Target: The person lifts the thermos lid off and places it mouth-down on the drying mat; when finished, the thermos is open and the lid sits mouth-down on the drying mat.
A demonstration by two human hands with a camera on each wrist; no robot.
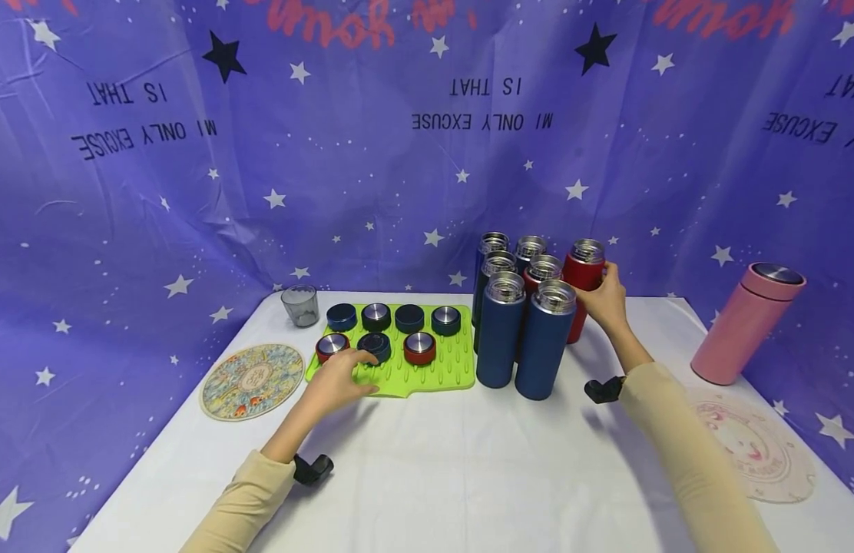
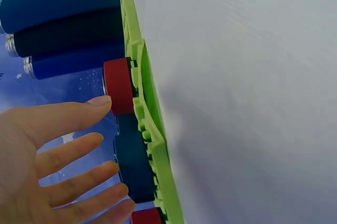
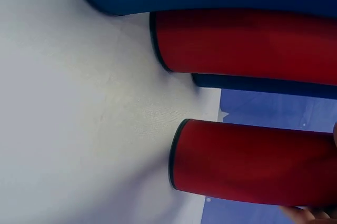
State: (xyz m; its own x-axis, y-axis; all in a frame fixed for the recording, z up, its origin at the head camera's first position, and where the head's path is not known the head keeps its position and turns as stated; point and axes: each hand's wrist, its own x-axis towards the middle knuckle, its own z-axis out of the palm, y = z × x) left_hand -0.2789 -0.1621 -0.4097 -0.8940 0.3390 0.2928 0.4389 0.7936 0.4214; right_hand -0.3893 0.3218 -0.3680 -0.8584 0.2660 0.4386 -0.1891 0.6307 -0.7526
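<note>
My right hand [image 1: 607, 299] grips the upper part of a red thermos bottle [image 1: 584, 269] that has no lid, at the right of a cluster. In the right wrist view this bottle [image 3: 253, 163] is apart from its neighbours, with fingers at the frame's edge. The cluster beside it holds several lidless blue bottles [image 1: 498, 338] and another red one [image 1: 531, 284]. My left hand [image 1: 339, 380] hovers over the front of a green mat [image 1: 448, 372], fingers spread, near a dark blue lid [image 1: 374, 347] and a red lid [image 1: 332, 346]. It holds nothing.
More lids, including a red one [image 1: 419, 348] and a black one [image 1: 375, 316], sit on the mat. A glass cup [image 1: 300, 306] and patterned round mat [image 1: 253, 382] are at the left. A lidded pink bottle [image 1: 745, 326] and pink round mat [image 1: 752, 445] are at the right.
</note>
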